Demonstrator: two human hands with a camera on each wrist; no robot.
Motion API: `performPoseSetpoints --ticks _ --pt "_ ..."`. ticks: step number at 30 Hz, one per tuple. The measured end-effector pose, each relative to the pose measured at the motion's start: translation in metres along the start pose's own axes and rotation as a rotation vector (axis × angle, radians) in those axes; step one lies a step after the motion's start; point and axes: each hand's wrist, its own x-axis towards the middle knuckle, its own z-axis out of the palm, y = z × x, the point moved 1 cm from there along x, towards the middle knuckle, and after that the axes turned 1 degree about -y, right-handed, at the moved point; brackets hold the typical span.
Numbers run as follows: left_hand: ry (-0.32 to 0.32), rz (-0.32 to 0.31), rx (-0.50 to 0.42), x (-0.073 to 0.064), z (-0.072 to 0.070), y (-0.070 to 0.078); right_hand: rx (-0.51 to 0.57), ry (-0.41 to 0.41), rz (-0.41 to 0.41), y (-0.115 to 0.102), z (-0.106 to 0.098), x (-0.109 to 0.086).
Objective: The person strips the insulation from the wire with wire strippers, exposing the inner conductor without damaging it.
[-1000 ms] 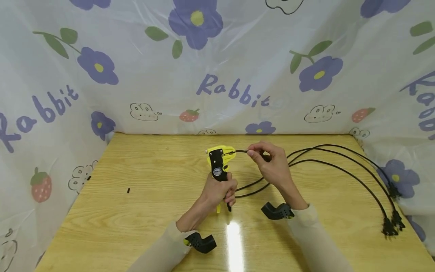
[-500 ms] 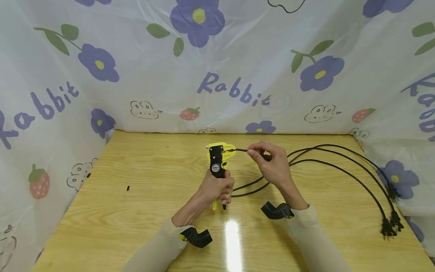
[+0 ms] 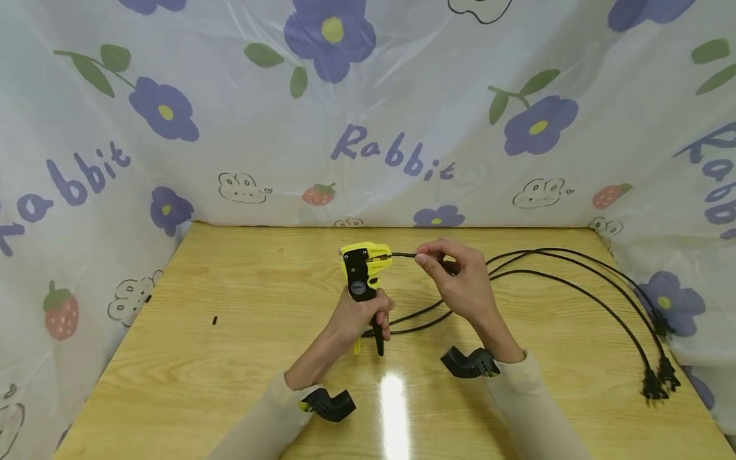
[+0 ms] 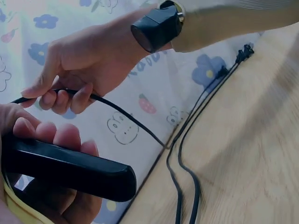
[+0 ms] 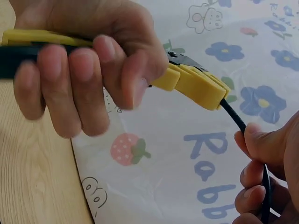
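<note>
A yellow and black wire stripper [image 3: 356,271] stands upright above the table, its handles gripped by my left hand [image 3: 355,316]. Its black handle [image 4: 93,172] fills the lower left of the left wrist view. To the right, my right hand [image 3: 464,284] pinches a black power cord [image 3: 404,255] between thumb and finger. The cord's end sits in the stripper's yellow head [image 5: 205,91], short of the right fingertips. From this hand the cord runs off to the right. How deep the end reaches inside the head is hard to tell.
Two more black cords [image 3: 422,328] lie on the wooden table [image 3: 259,383], passing behind the left hand. Plugs [image 3: 654,385] rest near the right edge. A small black scrap [image 3: 215,320] lies at left. A patterned sheet [image 3: 391,96] surrounds the back and sides.
My left hand and the wire stripper have shifted slightly left, and the stripper's handles stand a little wider apart. My right hand stays almost in place, still pinching the power cord.
</note>
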Motion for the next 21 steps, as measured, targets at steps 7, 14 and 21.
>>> performPoseSetpoints --ticks 7,14,21 --pt "0.004 0.025 -0.022 -0.0047 0.0008 -0.0007 -0.005 -0.006 -0.006 -0.0010 0.0024 0.0005" --pt "0.012 -0.016 -0.097 -0.0077 0.0032 -0.0023 0.016 -0.001 -0.009 -0.0010 0.0049 0.0012" --pt "0.033 -0.063 -0.076 -0.0065 0.0043 -0.0039 -0.008 0.007 0.004 0.0024 0.0051 0.0000"
